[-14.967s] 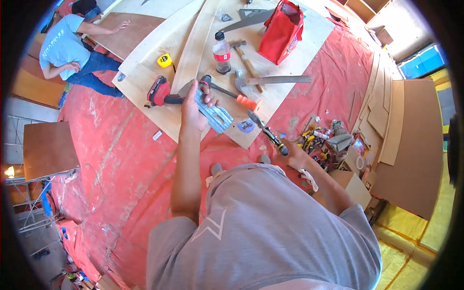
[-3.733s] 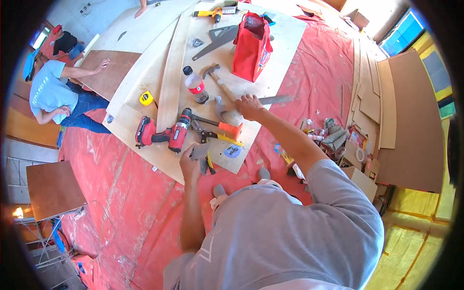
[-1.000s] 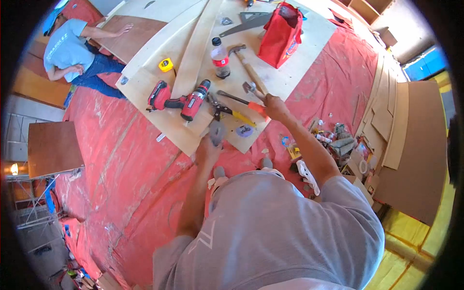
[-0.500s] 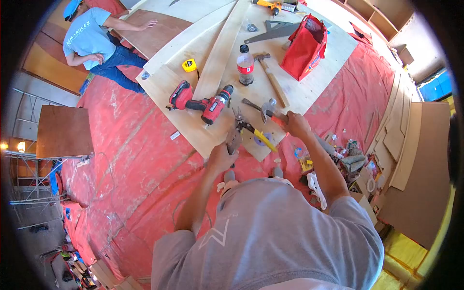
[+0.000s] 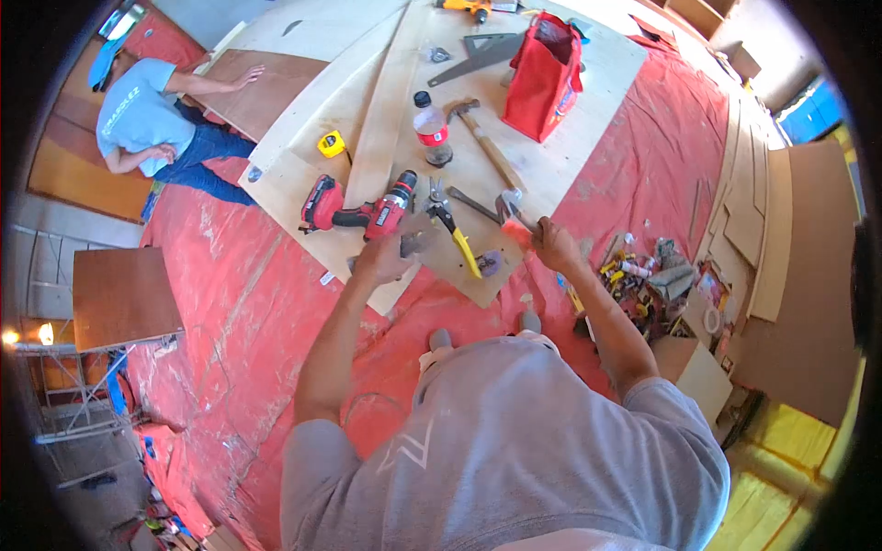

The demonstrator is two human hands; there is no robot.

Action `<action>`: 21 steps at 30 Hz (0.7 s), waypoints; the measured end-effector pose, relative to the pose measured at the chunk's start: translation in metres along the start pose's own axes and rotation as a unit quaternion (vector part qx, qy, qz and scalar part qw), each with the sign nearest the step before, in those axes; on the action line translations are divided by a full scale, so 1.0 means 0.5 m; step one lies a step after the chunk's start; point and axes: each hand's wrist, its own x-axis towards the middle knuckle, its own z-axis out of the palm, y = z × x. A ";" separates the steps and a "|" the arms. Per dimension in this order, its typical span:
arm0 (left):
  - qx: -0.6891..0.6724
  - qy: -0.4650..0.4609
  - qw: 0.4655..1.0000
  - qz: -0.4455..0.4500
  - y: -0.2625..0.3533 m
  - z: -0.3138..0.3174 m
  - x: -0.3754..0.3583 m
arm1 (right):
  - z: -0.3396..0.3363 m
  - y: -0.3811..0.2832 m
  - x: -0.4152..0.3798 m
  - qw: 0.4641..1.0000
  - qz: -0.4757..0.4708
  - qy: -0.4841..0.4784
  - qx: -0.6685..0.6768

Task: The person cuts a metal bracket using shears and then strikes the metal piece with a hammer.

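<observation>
My left hand is closed around a flat grey-brown piece, blurred by motion, at the table's near edge. My right hand grips a claw hammer by its red-orange handle, its metal head low over the tabletop. Between the hands lie yellow-handled snips beside a small purple-grey round item. A dark bar-like tool reaches toward the hammer head. Left of the snips rests a red cordless drill. Farther back is a second hammer with a wooden handle.
The plywood table also carries a bottle, yellow tape measure, red bag, handsaw and yellow drill. A co-worker leans on a brown board at left. Red sheeting covers the floor; clutter lies at right.
My left hand has moved left with the flat piece, away from the snips and nearer the red drill. My right hand still holds the hammer. The view has shifted slightly.
</observation>
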 end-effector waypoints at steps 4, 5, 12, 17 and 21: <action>0.065 -0.041 0.997 -0.006 0.007 -0.023 0.017 | 0.018 0.038 -0.043 0.992 -0.051 0.085 0.079; 0.085 -0.050 0.995 -0.008 0.010 -0.019 0.021 | 0.017 0.045 -0.057 0.989 -0.059 0.095 0.101; 0.144 0.020 0.988 -0.057 0.058 -0.017 -0.003 | 0.044 0.040 -0.083 0.978 -0.053 0.144 0.144; 0.073 0.006 0.996 -0.051 0.153 0.023 -0.026 | 0.071 0.035 -0.049 0.987 0.011 0.109 0.119; 0.048 -0.048 0.995 -0.078 0.190 0.081 -0.033 | 0.050 0.038 -0.064 0.984 -0.016 0.136 0.118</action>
